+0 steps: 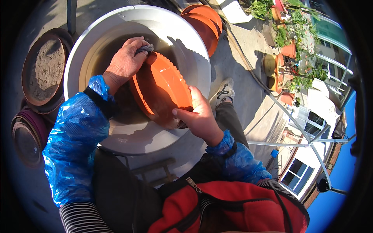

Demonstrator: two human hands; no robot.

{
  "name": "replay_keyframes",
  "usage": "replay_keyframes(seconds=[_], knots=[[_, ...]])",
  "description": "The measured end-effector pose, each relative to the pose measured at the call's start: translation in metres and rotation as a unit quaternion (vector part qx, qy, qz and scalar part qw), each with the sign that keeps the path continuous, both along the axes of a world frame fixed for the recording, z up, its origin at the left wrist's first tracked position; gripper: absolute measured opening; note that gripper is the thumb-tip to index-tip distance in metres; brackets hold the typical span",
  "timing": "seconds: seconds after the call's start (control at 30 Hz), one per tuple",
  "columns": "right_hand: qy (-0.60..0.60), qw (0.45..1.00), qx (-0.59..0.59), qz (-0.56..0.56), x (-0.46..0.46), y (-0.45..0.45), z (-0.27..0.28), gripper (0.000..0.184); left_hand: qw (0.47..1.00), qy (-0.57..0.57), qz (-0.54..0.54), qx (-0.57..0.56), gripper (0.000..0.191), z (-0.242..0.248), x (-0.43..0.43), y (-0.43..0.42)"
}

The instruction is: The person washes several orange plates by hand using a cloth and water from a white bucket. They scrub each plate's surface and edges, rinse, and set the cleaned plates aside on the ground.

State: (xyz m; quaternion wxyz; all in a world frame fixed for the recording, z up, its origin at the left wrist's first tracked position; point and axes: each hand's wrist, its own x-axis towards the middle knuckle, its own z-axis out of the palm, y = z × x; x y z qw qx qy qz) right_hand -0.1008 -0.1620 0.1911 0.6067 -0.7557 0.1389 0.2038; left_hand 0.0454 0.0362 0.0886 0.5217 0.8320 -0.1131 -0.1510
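Observation:
An orange plastic plant saucer with a scalloped rim is held tilted above a large pale basin. My right hand grips the saucer's near right edge, thumb on the inner side. In my left hand is a grey cloth, bunched at the saucer's far rim. Murky brown water lies in the basin under the saucer. Wet shine shows on the saucer's inside wall. Blue plastic sleeve covers wrap both forearms.
Several orange saucers lie beyond the basin. Left of it are a dirt-covered saucer and a stack of darker saucers. A hose runs along the concrete ground. Potted plants line the right side. My shoe stands beside the basin.

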Motion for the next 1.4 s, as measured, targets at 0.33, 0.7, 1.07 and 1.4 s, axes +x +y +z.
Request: replay_keyframes(seconds=[0.33, 0.7, 1.07, 1.4], knots=[[0.077, 0.987, 0.124, -0.07, 0.032, -0.014, 0.006, 0.06, 0.957, -0.079, -0.165, -0.224, 0.031, 0.05, -0.041, -0.044], [0.061, 0.988, 0.107, -0.087, 0.024, -0.024, -0.005, 0.079, 0.98, -0.096, -0.041, -0.167, 0.039, 0.008, -0.064, -0.054], [0.056, 0.932, 0.284, -0.22, 0.022, -0.019, -0.02, 0.044, 0.971, 0.033, -0.117, -0.204, 0.04, 0.051, -0.108, -0.037], [0.038, 0.958, 0.187, -0.212, 0.012, -0.007, -0.021, 0.045, 0.986, 0.038, 0.031, -0.159, 0.034, 0.015, -0.067, -0.056]])
